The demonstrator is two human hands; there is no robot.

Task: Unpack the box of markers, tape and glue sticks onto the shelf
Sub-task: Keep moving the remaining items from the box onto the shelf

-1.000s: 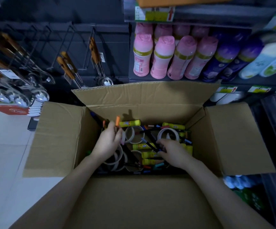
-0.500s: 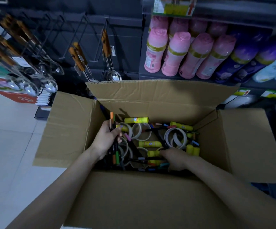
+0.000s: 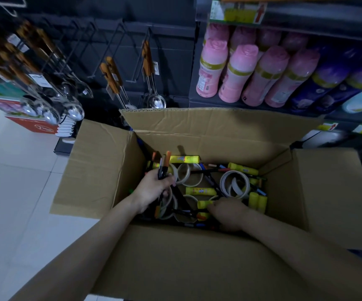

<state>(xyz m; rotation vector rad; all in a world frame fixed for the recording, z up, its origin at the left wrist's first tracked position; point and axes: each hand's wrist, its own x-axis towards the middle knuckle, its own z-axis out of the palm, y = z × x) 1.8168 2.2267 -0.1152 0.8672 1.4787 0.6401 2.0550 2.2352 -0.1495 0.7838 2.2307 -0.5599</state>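
Right hand [image 3: 227, 211] shifted twd glue stick [image 3: 204, 204]; left hand [image 3: 153, 190] grips markers [image 3: 163, 167].

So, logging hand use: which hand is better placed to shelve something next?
Left, probably. The left hand grips markers, while the right hand is low in the box, its grip hidden.

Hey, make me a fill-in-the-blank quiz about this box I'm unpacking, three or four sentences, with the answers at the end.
The left hand grips markers whose topmost cap is ___.
The right hand reaches among glue sticks coloured ___.
The tape rolls lie ___ the cardboard box.
The bottles left of the purple bottles are ___.
Answers: orange; yellow; inside; pink.
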